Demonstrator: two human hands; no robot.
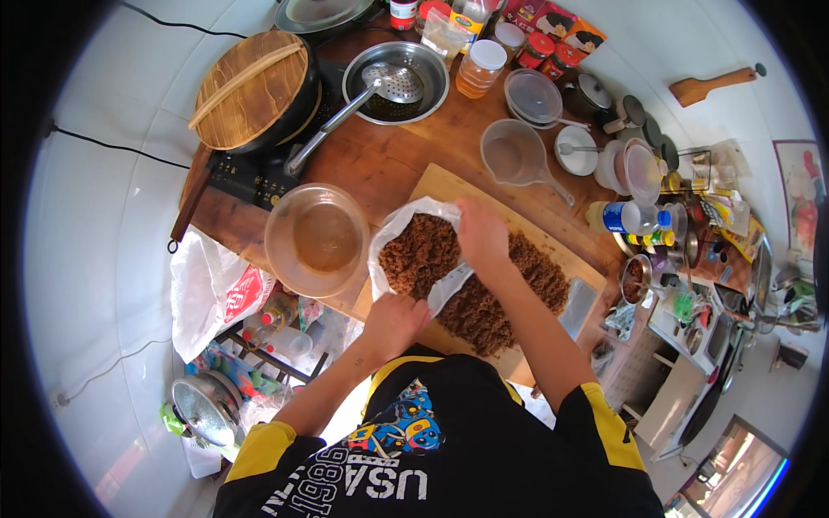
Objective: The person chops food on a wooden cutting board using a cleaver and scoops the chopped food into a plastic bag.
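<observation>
My left hand [396,327] grips the near rim of a white bag [377,259], its fingers curled over the edge. At the far right side of the same rim, my right hand [484,239] pinches the bag. Its mouth is spread toward me, and brown crumbly material [418,256] fills it. More of the brown crumbs [482,317] lie heaped on a wooden cutting board [440,184], right beside the bag and partly under my right forearm. A flat grey rectangular piece [578,307], perhaps a blade, rests at the board's right end.
Left of the bag stands a plastic basin [317,239] with brownish residue. Beyond are a steel bowl [363,55] with a skimmer [392,83], a wooden-lidded pot [252,90] and a plastic dipper [515,152]. Jars, bowls and bottles crowd the right side. A white sack [207,291] hangs left.
</observation>
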